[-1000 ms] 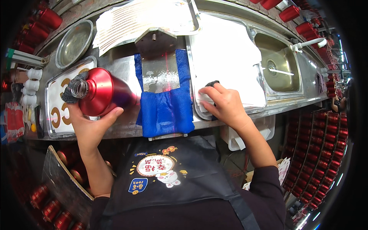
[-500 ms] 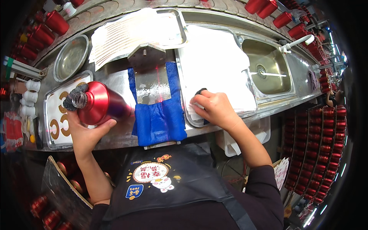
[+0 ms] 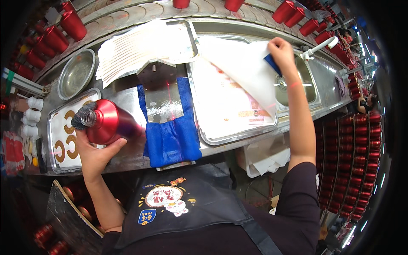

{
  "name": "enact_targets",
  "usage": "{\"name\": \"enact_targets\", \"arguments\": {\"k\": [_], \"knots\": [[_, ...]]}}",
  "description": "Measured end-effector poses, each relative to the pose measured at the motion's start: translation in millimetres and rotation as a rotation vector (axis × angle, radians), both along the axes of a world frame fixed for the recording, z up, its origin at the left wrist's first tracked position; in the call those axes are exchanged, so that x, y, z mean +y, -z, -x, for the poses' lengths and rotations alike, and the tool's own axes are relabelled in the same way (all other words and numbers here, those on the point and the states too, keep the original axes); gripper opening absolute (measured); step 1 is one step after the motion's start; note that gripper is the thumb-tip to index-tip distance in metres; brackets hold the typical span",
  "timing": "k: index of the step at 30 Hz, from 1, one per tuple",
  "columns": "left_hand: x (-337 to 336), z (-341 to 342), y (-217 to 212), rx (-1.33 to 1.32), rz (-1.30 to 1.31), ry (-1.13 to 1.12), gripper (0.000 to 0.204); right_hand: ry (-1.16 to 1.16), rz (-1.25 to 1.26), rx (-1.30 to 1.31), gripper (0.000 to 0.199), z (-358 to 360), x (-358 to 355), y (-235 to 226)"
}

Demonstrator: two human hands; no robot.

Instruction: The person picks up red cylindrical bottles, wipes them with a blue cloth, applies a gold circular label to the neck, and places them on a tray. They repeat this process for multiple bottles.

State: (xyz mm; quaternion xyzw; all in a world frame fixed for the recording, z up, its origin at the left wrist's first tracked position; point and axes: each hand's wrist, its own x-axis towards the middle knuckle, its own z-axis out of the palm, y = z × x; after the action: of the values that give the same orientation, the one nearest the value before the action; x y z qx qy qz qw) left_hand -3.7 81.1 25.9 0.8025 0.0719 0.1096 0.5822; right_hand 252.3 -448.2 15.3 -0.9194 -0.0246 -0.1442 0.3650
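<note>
My left hand (image 3: 94, 154) is wrapped round a shiny red bottle (image 3: 114, 121), lying tilted with its bare threaded neck toward the left. Dark covers sit on the fingertips beside the neck. Raised at the near side of the sink, my right hand (image 3: 282, 52) is closed on the edge of a white sheet (image 3: 242, 63). The sheet is lifted and folded back over a stack of printed sheets (image 3: 229, 112) in a metal tray (image 3: 212, 141). A dark blue piece (image 3: 272, 63) shows under the right hand; I cannot tell what it is.
Between my hands, a blue cloth (image 3: 174, 144) drapes over a metal stand (image 3: 163, 100). A tray of ring-shaped labels (image 3: 59, 149), a steel bowl (image 3: 76, 73) and fanned papers (image 3: 127, 46) lie left and behind. The sink (image 3: 312, 80) has a white tap (image 3: 323, 47). Red bottles (image 3: 73, 25) line the conveyor.
My right hand has moved from the tray's near edge up and right toward the sink, peeling the white sheet back and baring printed sheets. My left hand still holds the bottle.
</note>
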Motion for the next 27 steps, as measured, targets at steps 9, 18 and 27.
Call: {"name": "enact_targets", "arguments": {"k": [9,18,27], "knots": [[-2,1,4,-0.019,-0.026,0.01,0.089,-0.023,0.559,0.231,0.083,33,40,19],[-1,-4,6,-0.046,0.094,0.041,0.087,0.089,0.575,0.063,0.029,31,41,18],[5,-9,10,-0.063,0.118,0.076,0.086,0.027,-0.059,-0.121,0.027,87,4,-26]]}}
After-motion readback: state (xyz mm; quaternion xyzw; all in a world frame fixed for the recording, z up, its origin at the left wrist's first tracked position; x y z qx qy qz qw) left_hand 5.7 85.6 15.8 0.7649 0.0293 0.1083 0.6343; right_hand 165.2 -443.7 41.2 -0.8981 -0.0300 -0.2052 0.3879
